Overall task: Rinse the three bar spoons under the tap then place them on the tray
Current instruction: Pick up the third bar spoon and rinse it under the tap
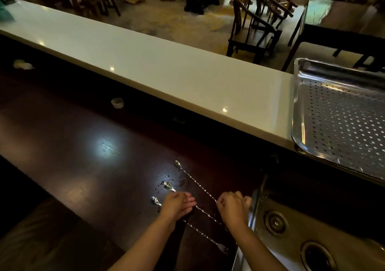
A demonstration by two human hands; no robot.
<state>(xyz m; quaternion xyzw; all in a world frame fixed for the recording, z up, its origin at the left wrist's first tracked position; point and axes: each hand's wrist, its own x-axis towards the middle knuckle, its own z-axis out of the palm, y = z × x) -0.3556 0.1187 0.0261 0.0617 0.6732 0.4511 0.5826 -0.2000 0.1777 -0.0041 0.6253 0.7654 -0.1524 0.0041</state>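
Three long twisted bar spoons lie side by side on the dark wooden counter [87, 137]. The far spoon [193, 179] runs from its bowl down to my right hand [232, 207], whose fingers curl around its lower end. The middle spoon [169, 186] and the near spoon [204, 233], which ends in a small fork, pass under my left hand [177, 206]. That hand rests flat on them with fingers together. A perforated steel tray [341, 121] sits at the right on the white ledge.
A steel sink [291, 235] with two drain holes lies at the lower right; no tap shows. A white raised bar top [145, 66] runs across behind the counter. A small white cup [117, 102] stands further back. Water drops spot the wood near the spoon bowls.
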